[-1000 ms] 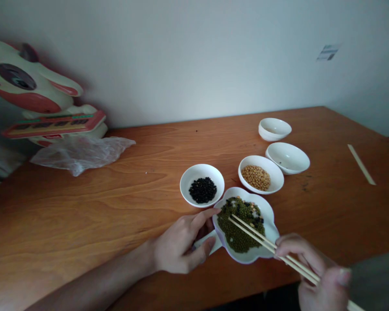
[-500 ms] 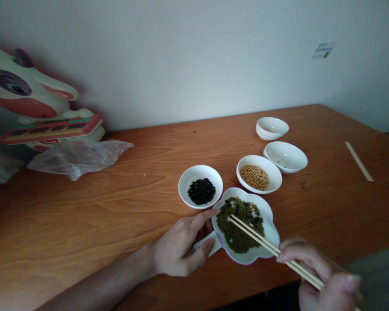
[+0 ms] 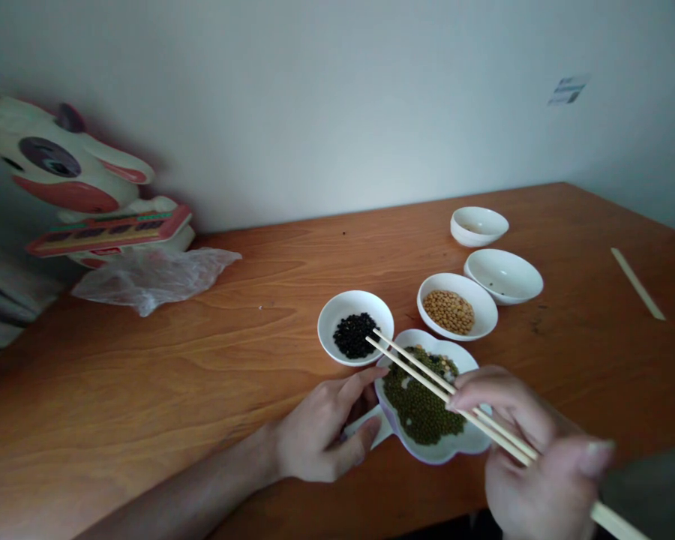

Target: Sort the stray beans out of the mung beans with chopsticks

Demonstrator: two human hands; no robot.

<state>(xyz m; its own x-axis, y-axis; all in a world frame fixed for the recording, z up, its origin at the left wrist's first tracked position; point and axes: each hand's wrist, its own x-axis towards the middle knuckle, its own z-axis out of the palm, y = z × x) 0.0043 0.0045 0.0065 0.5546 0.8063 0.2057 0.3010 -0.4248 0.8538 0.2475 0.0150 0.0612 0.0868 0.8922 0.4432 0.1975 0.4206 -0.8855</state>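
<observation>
At the far left of the wooden desk [image 3: 247, 352], a cow-shaped toy [image 3: 98, 184] with a keyboard stands behind a crumpled clear plastic bag [image 3: 157, 279]. Further right, the person's left hand [image 3: 329, 431] grasps the handle of a flower-shaped dish [image 3: 475, 437], its index finger reaching the rim. Just beyond that hand sits a white bowl [image 3: 327, 324] of black beans [image 3: 352, 335]; the tips of two chopsticks [image 3: 410, 369] lie over its right side, slightly apart, though whether they touch the beans is hard to tell. The chopsticks slant across the dish, which holds mostly green beans [image 3: 427, 416]. Behind it stands a bowl of tan beans [image 3: 448, 312], then a small rear bowl [image 3: 466, 238] and a wider bowl [image 3: 506, 271] with a few dark specks. The right hand [image 3: 534, 457] clasps the chopsticks; a pale flat strip [image 3: 637, 283] lies at the far right.
</observation>
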